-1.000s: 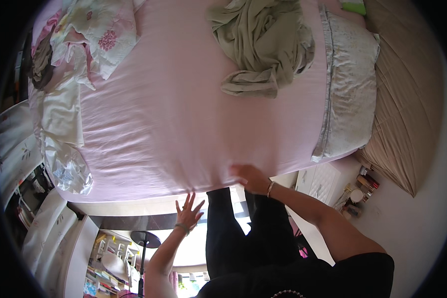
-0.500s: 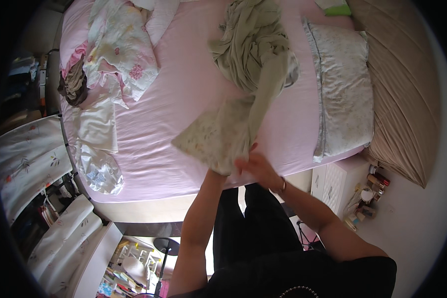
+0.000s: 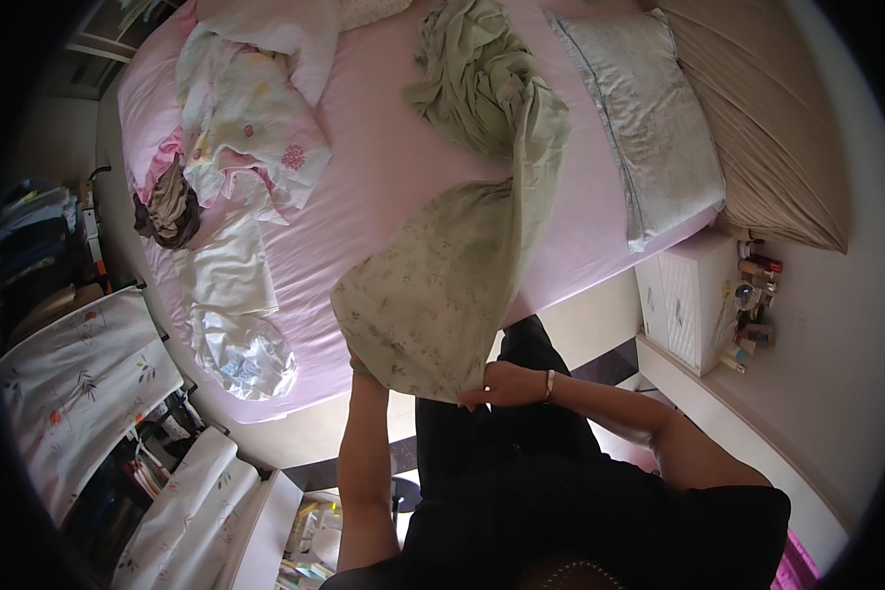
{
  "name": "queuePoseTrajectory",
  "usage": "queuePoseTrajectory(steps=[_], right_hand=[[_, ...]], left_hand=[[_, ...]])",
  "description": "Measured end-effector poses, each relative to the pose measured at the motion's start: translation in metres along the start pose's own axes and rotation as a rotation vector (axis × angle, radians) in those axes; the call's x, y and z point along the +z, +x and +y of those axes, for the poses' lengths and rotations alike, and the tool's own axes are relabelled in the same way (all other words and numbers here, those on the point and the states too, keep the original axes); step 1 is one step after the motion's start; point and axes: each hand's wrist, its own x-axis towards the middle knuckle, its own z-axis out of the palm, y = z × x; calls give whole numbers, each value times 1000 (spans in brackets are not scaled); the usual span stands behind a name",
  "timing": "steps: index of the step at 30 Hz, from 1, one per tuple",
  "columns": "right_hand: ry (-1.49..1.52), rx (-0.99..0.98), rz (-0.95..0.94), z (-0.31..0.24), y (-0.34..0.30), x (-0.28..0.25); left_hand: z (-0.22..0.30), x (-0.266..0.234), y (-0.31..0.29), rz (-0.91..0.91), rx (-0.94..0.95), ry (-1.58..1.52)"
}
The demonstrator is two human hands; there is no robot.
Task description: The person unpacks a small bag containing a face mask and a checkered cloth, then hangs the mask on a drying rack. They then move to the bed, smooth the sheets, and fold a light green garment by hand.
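A sage-green cloth [image 3: 433,285] with a small floral print on one face, like a duvet cover, stretches from the bed toward me. Its far part lies bunched and twisted on the pink bed sheet [image 3: 364,187]. My right hand [image 3: 508,384] is closed on the near right corner of the cloth, fingers pinching its edge. On the left, my left forearm [image 3: 367,433] goes up under the cloth's edge. The fabric hides the fingers of that hand, so their grip does not show.
A pale pillow [image 3: 649,118] lies on the right beside a brown padded headboard [image 3: 777,108]. Flowered bedding [image 3: 251,118], a dark brown cloth [image 3: 174,208] and a clear plastic bag [image 3: 241,356] are on the left. A white bedside cabinet [image 3: 693,300] stands at the right.
The near end of the cloth has come toward me and spread wider, showing more floral print. My right hand, earlier loose beside it, now grips its corner. My view has turned somewhat.
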Motion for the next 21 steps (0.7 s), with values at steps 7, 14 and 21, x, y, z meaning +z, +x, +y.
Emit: queuePoseTrajectory(steps=[7, 14, 21], right_hand=[[-509, -147, -44, -69, 42, 95], [-625, -350, 96, -100, 55, 120], [1126, -542, 654, 27, 9, 21]], left_hand=[[84, 13, 2, 281, 74, 1409], [2, 129, -7, -129, -693, 1130], [39, 251, -81, -645, -155, 1554]])
